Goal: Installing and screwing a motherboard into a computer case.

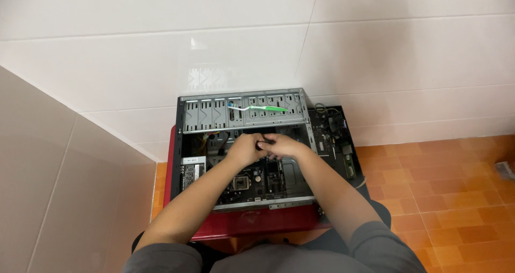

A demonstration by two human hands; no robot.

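White tiled wall (375,58) | red stool (257,222) | computer case (244,160) | left hand (244,148), right hand (281,145) together, grip unclear

A green and white toothbrush (258,108) lies on top of the drive cage (244,112). A loose circuit board (337,139) with cables sits to the right. A red stool (252,222) stands on the orange tiled floor (445,198). White wall tiles (268,42) rise behind.
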